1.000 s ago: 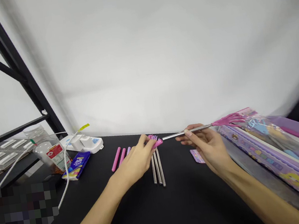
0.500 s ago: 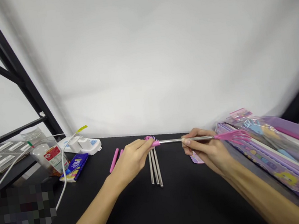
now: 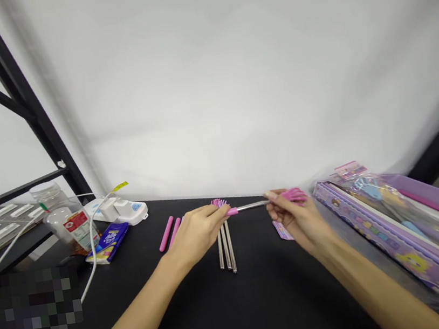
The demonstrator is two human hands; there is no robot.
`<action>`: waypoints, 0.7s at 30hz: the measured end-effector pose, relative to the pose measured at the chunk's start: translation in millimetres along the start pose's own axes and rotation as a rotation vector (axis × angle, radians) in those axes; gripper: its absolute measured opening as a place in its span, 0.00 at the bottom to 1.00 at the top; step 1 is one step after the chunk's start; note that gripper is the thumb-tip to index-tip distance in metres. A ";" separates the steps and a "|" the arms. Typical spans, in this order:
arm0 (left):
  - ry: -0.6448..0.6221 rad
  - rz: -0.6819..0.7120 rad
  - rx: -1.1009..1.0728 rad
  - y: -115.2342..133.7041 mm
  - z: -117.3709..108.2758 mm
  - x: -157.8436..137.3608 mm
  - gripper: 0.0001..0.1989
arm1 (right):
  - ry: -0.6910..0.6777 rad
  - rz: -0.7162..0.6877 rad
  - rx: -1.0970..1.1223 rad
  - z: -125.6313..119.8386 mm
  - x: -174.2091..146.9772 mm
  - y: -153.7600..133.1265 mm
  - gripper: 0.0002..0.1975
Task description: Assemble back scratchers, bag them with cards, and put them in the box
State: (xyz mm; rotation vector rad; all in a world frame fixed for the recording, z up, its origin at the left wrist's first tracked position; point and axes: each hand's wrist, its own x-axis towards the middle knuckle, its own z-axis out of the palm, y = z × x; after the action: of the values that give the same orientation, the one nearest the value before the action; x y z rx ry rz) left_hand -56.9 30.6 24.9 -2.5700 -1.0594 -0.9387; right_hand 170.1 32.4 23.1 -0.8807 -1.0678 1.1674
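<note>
A back scratcher (image 3: 252, 205) with a metal rod spans the space between my two hands. My left hand (image 3: 196, 232) is closed around its pink handle, whose end shows past my fingers. My right hand (image 3: 292, 214) grips the other end, with the pink claw head (image 3: 296, 195) sticking out just behind the fingers. Under and beyond my left hand, several metal rods (image 3: 226, 248) with pink and purple claw heads lie side by side on the black table. Pink handle tubes (image 3: 166, 234) lie left of that hand, one partly covered by it. A small purple card (image 3: 282, 230) lies beside my right hand.
Packaged back scratchers (image 3: 401, 237) in clear plastic lie along the right, against a lilac box (image 3: 428, 195). On the left are a purple snack packet (image 3: 111, 239), a clear jar (image 3: 69, 229) with a red label, a white power strip (image 3: 136, 213) and a white cable (image 3: 92, 242).
The claw head has moved left, close against my right hand, and the back scratcher now looks shorter. My left hand has stayed nearly in place on the handle.
</note>
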 end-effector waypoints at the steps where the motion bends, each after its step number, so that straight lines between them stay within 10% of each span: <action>1: 0.006 0.002 0.011 -2.3 -0.7 -1.3 0.14 | 0.011 -0.010 -0.013 -5.1 2.4 -2.7 0.16; 11: 0.088 0.215 0.258 -8.4 16.3 -14.3 0.15 | -0.153 0.051 -0.237 -8.9 -2.7 -6.5 0.20; 21: 0.005 0.076 0.062 10.1 16.9 -3.0 0.15 | -0.222 0.082 -0.237 10.1 -9.4 -5.6 0.13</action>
State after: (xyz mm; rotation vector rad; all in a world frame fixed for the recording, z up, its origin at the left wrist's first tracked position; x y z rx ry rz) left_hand -43.4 28.6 10.4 -2.5369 -0.9665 -0.8795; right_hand 161.4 22.2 29.5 -1.0023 -1.3826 1.2451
